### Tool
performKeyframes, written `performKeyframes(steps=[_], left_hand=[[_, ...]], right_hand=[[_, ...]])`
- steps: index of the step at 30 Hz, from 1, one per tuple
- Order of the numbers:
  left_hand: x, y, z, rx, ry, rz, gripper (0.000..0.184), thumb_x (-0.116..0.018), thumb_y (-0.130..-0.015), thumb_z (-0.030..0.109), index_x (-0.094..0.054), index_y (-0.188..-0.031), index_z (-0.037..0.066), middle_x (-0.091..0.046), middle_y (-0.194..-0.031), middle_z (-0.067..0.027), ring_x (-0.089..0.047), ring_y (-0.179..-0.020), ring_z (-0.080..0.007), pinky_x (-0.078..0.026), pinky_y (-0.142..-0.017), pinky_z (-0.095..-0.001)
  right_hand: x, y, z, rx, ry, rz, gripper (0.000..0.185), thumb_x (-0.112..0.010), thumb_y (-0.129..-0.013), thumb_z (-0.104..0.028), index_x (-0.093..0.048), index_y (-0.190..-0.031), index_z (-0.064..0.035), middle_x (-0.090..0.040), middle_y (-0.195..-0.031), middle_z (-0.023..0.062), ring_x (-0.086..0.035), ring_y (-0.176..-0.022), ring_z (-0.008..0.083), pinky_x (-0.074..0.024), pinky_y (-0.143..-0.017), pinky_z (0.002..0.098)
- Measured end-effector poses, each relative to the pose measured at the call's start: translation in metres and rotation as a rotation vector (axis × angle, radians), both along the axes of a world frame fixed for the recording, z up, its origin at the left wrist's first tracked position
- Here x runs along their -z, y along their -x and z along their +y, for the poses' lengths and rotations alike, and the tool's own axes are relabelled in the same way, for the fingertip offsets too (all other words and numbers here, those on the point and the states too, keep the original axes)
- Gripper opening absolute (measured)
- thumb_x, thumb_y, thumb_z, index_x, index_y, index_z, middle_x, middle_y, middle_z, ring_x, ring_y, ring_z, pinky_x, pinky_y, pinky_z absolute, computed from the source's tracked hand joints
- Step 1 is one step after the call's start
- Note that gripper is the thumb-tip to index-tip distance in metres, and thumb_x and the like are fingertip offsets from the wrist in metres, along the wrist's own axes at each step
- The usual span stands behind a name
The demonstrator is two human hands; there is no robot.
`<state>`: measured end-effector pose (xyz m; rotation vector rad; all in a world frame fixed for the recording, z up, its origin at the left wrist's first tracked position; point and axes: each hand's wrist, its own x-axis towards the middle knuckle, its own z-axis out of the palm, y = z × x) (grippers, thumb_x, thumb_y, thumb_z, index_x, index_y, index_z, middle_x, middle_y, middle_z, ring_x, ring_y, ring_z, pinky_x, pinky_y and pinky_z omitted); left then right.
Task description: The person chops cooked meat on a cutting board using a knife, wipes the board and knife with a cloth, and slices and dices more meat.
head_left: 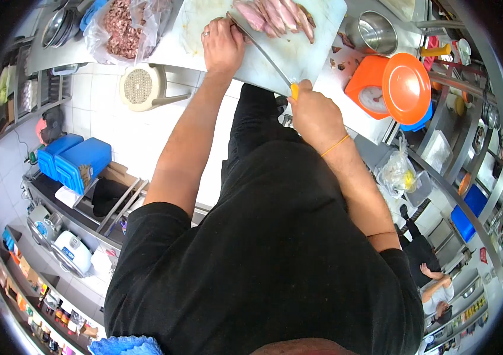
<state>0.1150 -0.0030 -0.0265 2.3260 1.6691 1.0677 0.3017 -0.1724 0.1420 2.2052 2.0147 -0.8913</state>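
My right hand grips the yellow handle of a long knife near the front edge of the white cutting board. The blade slants up and left across the board, its far end beside the fingers of my left hand. Those fingers are bent, close together and pressed down on the board; whatever lies under them is hidden. Several long pieces of pinkish raw meat lie side by side at the board's far side, beyond the blade and apart from both hands.
Left of the board is a clear plastic bag of chopped meat. On the right stand a steel pot and an orange scale with an orange plate. A beige stool is below the counter. Another person is at lower right.
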Motion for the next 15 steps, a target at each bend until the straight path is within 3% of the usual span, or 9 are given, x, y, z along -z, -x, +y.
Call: performKeyframes(steps=[6, 13, 15], left_hand=[[0.000, 0.001, 0.002, 0.020, 0.000, 0.017, 0.020, -0.061, -0.098, 0.014, -0.061, -0.116, 0.005, -0.066, -0.118, -0.0188, -0.061, -0.111, -0.0424, -0.047, -0.098, -0.0548], [0.000, 0.002, 0.003, 0.028, 0.060, 0.027, 0.026, -0.062, -0.098, 0.016, -0.063, -0.122, 0.004, -0.067, -0.124, -0.0170, -0.061, -0.115, -0.0385, -0.045, -0.103, -0.0514], [-0.001, 0.002, 0.003, 0.027, 0.052, 0.024, 0.025, -0.061, -0.099, 0.015, -0.062, -0.122, 0.004, -0.067, -0.123, -0.0181, -0.061, -0.113, -0.0408, -0.046, -0.101, -0.0532]], right_hand=[[0.006, 0.004, 0.010, 0.003, 0.014, -0.012, 0.025, -0.060, -0.105, -0.019, -0.057, -0.108, 0.0052, -0.076, -0.082, 0.0233, -0.077, -0.078, 0.0401, -0.0615, -0.073, 0.0499], [0.017, -0.002, 0.029, -0.007, 0.063, 0.057, 0.033, -0.063, -0.105, -0.024, -0.054, -0.112, 0.0075, -0.074, -0.084, 0.0279, -0.075, -0.083, 0.0462, -0.0599, -0.076, 0.0547], [0.021, 0.001, 0.037, 0.002, 0.075, 0.076, 0.033, -0.062, -0.105, -0.024, -0.054, -0.112, 0.0080, -0.074, -0.086, 0.0288, -0.075, -0.084, 0.0465, -0.0596, -0.077, 0.0553]])
